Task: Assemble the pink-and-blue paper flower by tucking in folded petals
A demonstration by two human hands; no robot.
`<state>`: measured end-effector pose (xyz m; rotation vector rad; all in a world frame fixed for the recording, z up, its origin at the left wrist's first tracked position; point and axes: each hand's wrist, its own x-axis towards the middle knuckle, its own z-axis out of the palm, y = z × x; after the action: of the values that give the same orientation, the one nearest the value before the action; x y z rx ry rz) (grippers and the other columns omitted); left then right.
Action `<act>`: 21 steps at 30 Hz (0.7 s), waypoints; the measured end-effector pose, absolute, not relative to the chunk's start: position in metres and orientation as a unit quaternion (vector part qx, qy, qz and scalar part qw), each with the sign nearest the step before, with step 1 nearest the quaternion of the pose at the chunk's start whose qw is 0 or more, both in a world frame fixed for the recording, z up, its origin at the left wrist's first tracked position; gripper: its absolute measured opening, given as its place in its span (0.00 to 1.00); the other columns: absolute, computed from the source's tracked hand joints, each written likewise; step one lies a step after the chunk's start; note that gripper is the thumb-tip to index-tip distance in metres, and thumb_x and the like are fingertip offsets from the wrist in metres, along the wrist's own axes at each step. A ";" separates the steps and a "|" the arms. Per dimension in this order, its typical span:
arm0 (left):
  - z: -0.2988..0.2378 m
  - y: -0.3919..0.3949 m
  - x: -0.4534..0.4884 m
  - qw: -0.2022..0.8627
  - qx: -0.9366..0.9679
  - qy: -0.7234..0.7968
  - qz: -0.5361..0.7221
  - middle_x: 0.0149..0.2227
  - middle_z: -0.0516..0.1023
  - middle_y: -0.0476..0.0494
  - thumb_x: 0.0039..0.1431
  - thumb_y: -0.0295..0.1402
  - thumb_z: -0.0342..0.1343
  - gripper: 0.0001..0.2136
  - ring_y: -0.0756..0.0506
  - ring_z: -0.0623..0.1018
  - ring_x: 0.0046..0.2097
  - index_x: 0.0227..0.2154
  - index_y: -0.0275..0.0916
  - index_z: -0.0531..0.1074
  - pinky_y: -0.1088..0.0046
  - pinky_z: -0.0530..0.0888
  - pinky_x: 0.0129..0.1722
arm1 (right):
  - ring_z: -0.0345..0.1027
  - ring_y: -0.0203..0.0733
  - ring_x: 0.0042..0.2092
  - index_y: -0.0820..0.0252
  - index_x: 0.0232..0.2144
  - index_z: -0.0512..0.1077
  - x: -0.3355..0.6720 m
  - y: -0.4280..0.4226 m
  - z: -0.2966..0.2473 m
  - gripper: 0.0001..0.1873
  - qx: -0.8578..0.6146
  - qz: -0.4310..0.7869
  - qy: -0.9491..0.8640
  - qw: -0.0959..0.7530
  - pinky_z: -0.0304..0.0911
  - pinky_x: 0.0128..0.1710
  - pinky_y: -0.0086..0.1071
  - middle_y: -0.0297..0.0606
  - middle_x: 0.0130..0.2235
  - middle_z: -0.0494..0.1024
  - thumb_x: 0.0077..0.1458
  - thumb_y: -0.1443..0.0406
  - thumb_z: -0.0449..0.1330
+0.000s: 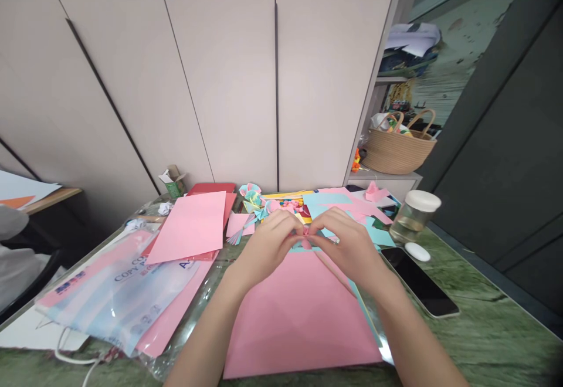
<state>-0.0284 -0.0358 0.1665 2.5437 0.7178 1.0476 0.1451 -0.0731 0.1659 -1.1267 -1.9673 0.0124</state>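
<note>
My left hand (266, 246) and my right hand (347, 243) meet fingertip to fingertip above the table, both pinched on a small folded pink paper piece (305, 231). Most of that piece is hidden by my fingers. Under my hands lies a large pink paper sheet (299, 316) on the green marbled table (484, 340). Behind my hands sits a heap of small folded paper shapes (255, 199) in pink, blue and yellow.
A pink sheet (191, 226) and a plastic copy-paper pack (118, 293) lie at the left. A phone (417, 281), a white oval object (417, 251) and a lidded glass jar (413, 216) stand at the right. A woven basket (398, 149) sits on a shelf. Cupboard doors behind.
</note>
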 end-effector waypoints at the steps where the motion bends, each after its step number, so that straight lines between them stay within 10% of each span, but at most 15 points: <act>1: 0.166 -0.035 -0.029 0.134 0.889 0.249 0.360 0.33 0.69 0.47 0.60 0.31 0.45 0.06 0.49 0.66 0.39 0.29 0.39 0.63 0.72 0.64 0.40 | 0.61 0.36 0.34 0.57 0.25 0.66 0.146 -0.073 0.166 0.05 -0.446 0.001 -0.790 0.421 0.55 0.36 0.31 0.30 0.28 0.71 0.51 0.69 0.57; 21: 0.166 -0.036 -0.033 0.186 0.866 0.243 0.395 0.26 0.74 0.51 0.52 0.29 0.55 0.02 0.51 0.70 0.31 0.26 0.40 0.70 0.75 0.66 0.31 | 0.61 0.35 0.33 0.55 0.29 0.69 0.157 -0.072 0.169 0.04 -0.362 0.026 -0.849 0.384 0.57 0.37 0.31 0.31 0.28 0.74 0.55 0.66 0.54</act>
<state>-0.0332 -0.0358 0.1658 2.4400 0.6853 1.1112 0.1565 -0.0715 0.1692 -0.9225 -2.1642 0.0667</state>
